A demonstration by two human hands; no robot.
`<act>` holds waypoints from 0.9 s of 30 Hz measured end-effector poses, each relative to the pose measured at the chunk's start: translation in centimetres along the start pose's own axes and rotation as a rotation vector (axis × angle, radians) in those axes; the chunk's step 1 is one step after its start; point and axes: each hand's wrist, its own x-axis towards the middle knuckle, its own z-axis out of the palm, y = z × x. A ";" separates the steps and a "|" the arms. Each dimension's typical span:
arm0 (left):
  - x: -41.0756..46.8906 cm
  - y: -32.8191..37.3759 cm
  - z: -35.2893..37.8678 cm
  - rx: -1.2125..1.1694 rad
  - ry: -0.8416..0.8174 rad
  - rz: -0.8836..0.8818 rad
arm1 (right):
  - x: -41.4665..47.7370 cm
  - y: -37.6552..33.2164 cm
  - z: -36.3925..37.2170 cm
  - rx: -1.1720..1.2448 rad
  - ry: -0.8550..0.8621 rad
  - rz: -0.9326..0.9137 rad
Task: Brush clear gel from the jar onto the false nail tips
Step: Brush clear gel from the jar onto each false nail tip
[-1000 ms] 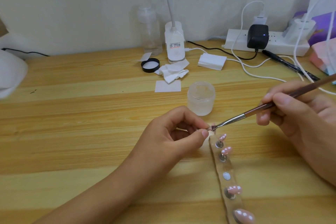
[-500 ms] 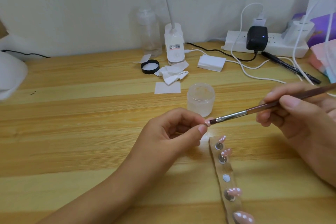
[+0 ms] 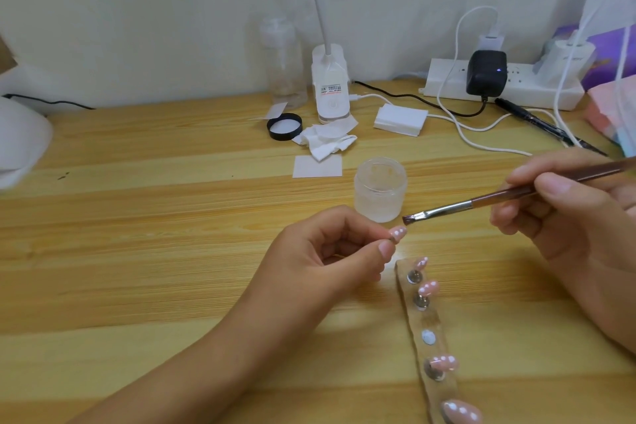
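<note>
1 glossy nail tip (image 3: 398,234), flat-bristled brush (image 3: 481,200)

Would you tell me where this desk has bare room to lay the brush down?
The widest bare wood is the left half of the desk, between the black lid behind and the left hand. A smaller patch lies between that forearm and the nail strip. The back is crowded: tissue, white box, power strip.

Two bare hands, L hand (image 3: 320,251) & R hand (image 3: 568,217). L forearm (image 3: 206,354) bare up to frame edge, R wrist (image 3: 605,306) bare too. Nails on fingers (image 3: 386,248) short, rounded, plain; R thumbnail broad, trimmed close.
</note>
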 end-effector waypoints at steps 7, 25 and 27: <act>0.0 0.0 0.0 0.004 0.004 -0.005 | -0.3 0.0 0.5 -0.027 -0.051 -0.002; 0.1 0.1 0.1 0.046 0.008 0.017 | -0.1 -0.5 0.5 0.002 0.024 0.088; 0.1 0.0 0.1 0.049 0.006 0.019 | -0.1 -0.7 0.8 0.001 0.002 0.105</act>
